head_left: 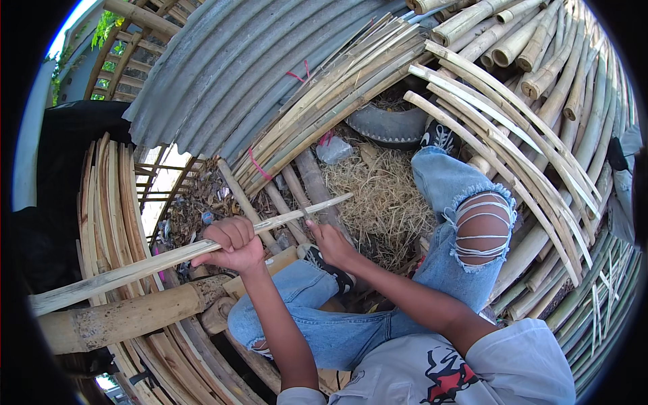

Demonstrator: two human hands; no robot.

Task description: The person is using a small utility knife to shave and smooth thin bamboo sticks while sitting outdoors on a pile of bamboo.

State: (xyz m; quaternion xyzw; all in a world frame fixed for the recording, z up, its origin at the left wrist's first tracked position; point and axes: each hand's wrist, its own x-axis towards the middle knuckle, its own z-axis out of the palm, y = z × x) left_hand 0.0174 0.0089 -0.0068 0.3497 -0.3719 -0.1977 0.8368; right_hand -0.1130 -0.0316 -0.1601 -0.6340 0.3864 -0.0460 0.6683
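A long split bamboo strip point(169, 260) slants from the lower left up toward the middle. My left hand point(233, 244) is wrapped round it, thumb along its near side. Nearer the strip's far end, my right hand point(331, 244) is closed on what looks like a small knife point(306, 212), whose narrow dark blade touches the strip; its handle is hidden in the fingers. Below the strip on the left lies a thick bamboo pole point(128, 317). My legs in torn jeans point(439, 270) are bent on either side of my right forearm.
Pale shavings point(378, 192) cover the ground ahead, beside a tyre point(388, 126). A tied bundle of bamboo strips point(324, 101) leans by corrugated sheets point(236, 67). Bamboo poles point(540, 81) and loose strips point(526, 162) fill the right; more split strips point(111, 202) stand left. Another person point(624, 182) shows at far right.
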